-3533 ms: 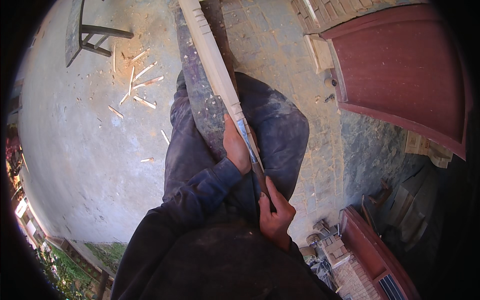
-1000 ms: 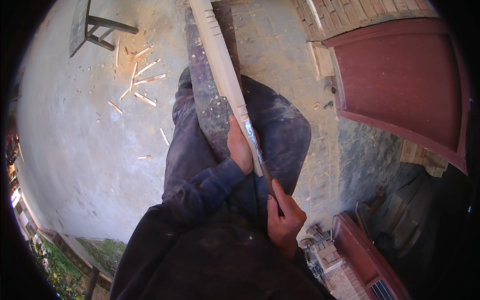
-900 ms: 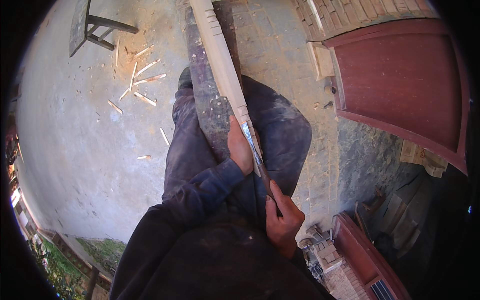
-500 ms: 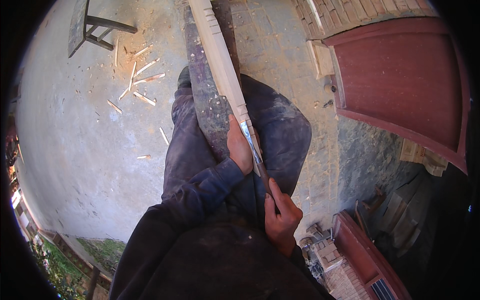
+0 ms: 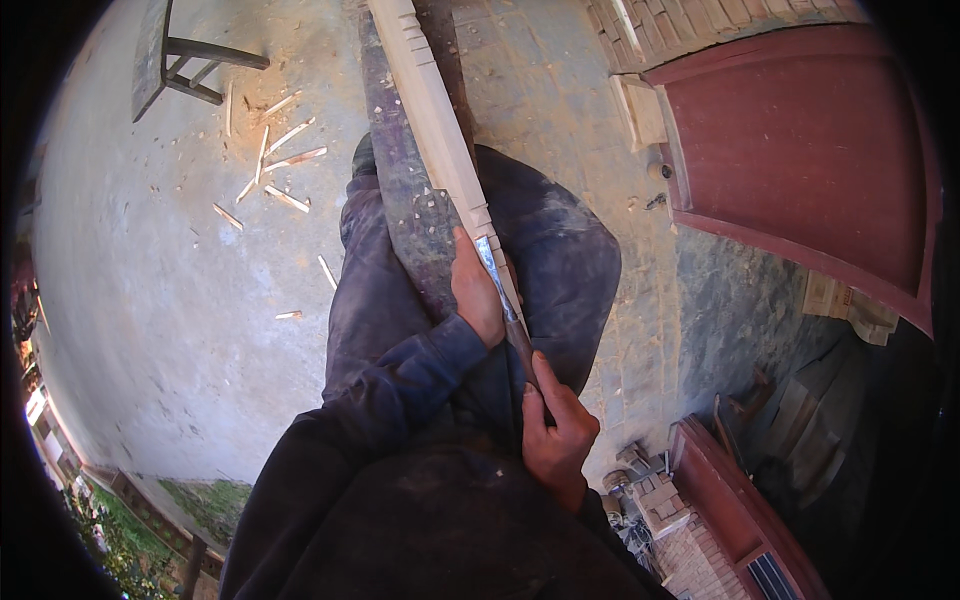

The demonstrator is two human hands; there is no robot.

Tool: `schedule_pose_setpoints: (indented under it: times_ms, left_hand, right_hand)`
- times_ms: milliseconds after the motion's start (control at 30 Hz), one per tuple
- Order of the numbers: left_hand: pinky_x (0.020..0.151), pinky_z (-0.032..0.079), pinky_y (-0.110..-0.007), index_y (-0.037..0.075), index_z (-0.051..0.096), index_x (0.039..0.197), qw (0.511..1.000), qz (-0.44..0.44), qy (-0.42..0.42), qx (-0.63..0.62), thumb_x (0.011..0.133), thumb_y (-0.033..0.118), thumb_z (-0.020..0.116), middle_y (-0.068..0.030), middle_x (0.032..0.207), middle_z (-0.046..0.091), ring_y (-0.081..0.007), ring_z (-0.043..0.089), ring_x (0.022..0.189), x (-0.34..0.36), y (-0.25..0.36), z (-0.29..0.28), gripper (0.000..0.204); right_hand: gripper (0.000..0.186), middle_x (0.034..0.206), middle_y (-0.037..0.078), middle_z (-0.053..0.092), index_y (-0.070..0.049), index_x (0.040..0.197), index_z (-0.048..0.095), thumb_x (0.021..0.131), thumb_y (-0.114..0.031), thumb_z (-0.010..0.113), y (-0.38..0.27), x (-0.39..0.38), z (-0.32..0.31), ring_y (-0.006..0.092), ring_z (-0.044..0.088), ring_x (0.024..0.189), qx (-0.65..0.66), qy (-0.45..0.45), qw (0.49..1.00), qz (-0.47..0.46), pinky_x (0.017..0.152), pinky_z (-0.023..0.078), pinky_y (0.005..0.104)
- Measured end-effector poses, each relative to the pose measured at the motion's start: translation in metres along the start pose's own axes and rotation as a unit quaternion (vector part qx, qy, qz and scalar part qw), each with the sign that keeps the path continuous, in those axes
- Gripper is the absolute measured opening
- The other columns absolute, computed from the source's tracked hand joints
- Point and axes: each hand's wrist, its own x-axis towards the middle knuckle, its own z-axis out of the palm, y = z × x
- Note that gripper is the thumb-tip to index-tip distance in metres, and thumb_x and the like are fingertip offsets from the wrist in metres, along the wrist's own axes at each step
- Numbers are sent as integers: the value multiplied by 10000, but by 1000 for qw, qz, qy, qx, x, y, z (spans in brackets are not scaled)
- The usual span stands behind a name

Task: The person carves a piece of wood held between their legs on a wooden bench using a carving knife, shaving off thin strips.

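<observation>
A long pale wooden bar (image 5: pixel 425 115) with several cross cuts along its edge slants from the far side down to my lap, resting on a dark, worn bench (image 5: pixel 410 165). My left hand (image 5: pixel 477 292) is wrapped round the bar's near end, thumb along its left side and fingertips just showing on the right. In my right hand (image 5: pixel 560 430) is a chisel (image 5: pixel 508 313) with a brown handle and a shiny blade. The blade lies along the top of the bar, its edge just on the near side of a group of cuts. My right palm hides the handle's end.
Wood offcuts (image 5: pixel 290 160) and chips litter the concrete floor at the left, near a small wooden stool (image 5: pixel 185 60). A large dark red panel (image 5: pixel 800 150) stands at the right. Nearer on that side are a red wooden frame (image 5: pixel 735 500) and stacked wood blocks (image 5: pixel 660 505).
The whole view has shifted slightly. Both hands, the chisel and the bar keep almost the same places relative to one another.
</observation>
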Motion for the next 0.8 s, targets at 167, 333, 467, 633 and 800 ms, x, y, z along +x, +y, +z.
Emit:
schedule_pose_setpoints:
  times_ms: [167,333,467,633,800]
  left_hand:
    - [412,424,-342,144,541,796,1000,-16,-5,-7,1108,658,266,-43,574,488,-185,457,440,2,1,-1,661]
    - [408,423,-345,141,543,798,1000,-9,-5,4,1107,664,259,-45,575,493,-187,464,443,4,-5,-5,671]
    - [401,418,-342,133,542,799,1000,-5,-2,-1,1118,644,244,-47,568,494,-191,463,437,4,-3,-1,672]
    - [400,410,-334,136,528,792,1000,-3,-17,-23,1119,637,262,-37,566,470,-193,453,427,0,5,-4,655]
    - [388,387,-339,123,495,679,998,22,-51,3,1126,617,240,-58,505,430,-202,417,387,-11,20,-9,713]
  right_hand:
    - [451,862,188,713,-9,1343,712,899,65,723,0,0,3,296,717,715,-1,4,1000,-7,632,538,386]
    - [482,768,153,654,-44,1373,703,901,46,737,1,6,10,293,663,623,6,19,999,-28,567,505,404]
    - [463,816,173,689,-31,1370,701,914,44,726,1,5,12,291,691,663,5,17,1000,-22,591,523,388]
    - [442,858,144,745,-8,1378,688,939,38,692,-7,5,-4,171,705,709,158,-42,980,117,629,539,314]
    - [424,772,54,685,13,1397,666,974,14,657,-3,-5,-17,68,598,663,241,-30,952,188,598,463,240]
